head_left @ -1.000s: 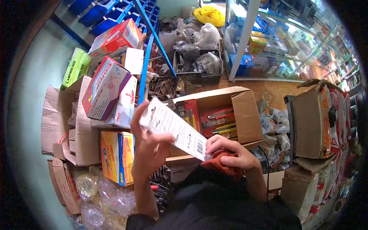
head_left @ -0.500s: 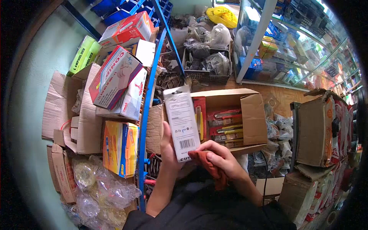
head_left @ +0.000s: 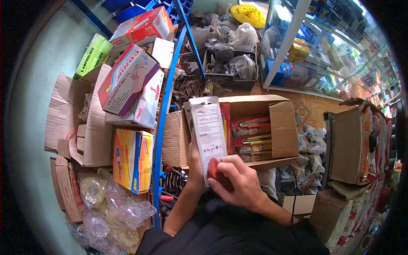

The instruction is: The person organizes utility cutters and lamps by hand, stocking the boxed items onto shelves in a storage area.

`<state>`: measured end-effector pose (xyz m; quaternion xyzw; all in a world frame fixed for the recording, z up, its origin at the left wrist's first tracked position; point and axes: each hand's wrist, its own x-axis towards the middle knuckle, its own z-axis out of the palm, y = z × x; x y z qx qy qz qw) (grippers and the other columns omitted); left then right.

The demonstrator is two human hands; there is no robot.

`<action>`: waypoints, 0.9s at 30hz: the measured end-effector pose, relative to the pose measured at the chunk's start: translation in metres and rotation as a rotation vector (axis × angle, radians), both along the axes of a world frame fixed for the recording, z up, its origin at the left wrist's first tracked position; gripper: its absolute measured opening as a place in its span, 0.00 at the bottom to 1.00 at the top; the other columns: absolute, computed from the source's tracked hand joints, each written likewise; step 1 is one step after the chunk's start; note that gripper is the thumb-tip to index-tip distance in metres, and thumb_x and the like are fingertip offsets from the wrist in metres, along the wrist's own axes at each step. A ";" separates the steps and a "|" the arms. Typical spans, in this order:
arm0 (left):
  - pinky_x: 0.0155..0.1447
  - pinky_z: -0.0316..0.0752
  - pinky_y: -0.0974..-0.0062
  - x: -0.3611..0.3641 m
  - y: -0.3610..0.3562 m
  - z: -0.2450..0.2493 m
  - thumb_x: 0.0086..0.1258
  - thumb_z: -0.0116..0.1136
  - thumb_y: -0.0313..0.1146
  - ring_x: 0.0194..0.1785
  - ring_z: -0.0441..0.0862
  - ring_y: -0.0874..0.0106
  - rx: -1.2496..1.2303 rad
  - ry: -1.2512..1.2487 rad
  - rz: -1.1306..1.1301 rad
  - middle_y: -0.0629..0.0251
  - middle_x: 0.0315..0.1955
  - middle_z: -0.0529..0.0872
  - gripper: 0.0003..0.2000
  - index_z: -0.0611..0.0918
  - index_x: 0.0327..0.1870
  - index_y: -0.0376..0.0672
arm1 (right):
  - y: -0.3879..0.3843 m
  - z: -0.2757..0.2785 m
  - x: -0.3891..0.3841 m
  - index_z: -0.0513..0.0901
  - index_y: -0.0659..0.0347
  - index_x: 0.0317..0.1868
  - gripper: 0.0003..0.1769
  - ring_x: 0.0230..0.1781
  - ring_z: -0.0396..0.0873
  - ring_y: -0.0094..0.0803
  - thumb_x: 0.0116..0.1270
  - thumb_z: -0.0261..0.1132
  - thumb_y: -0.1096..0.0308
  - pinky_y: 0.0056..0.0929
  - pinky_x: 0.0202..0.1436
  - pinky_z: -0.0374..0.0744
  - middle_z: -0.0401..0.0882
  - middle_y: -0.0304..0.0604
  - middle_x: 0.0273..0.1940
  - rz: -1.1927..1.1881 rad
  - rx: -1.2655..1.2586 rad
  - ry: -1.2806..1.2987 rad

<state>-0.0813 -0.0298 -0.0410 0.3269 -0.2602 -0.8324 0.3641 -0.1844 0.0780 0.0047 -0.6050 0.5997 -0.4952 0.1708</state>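
My left hand (head_left: 195,170) is closed around the left edge of a white printed package (head_left: 209,129), with its back face turned up and a hang slot at its top. Text and small symbols cover that face. A reddish-orange cloth (head_left: 218,173) is bunched in my right hand (head_left: 241,183), pressed against the package's lower part. The cloth and fingers hide the barcode end. Just beyond, an open cardboard box (head_left: 284,131) holds several red packs (head_left: 254,142) with yellow and dark tools in them.
On my left, a blue metal rack (head_left: 165,106) stands beside stacked cartons (head_left: 127,80) and clear plastic-wrapped rolls (head_left: 102,208). A black crate (head_left: 231,80) of bags sits ahead. A glass cabinet (head_left: 314,72) and more cartons (head_left: 348,144) are to the right.
The cloth has come up from the package's bottom corner onto its face and now covers the barcode area. The package has shifted slightly right and stands more upright in view.
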 end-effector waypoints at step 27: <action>0.62 0.75 0.78 -0.008 0.043 0.002 0.90 0.38 0.41 0.58 0.80 0.77 -0.434 -0.237 -0.277 0.63 0.57 0.83 0.26 0.65 0.80 0.36 | -0.055 -0.012 -0.064 0.78 0.61 0.43 0.12 0.31 0.83 0.41 0.70 0.71 0.65 0.37 0.34 0.80 0.80 0.48 0.36 -0.370 -0.070 -0.226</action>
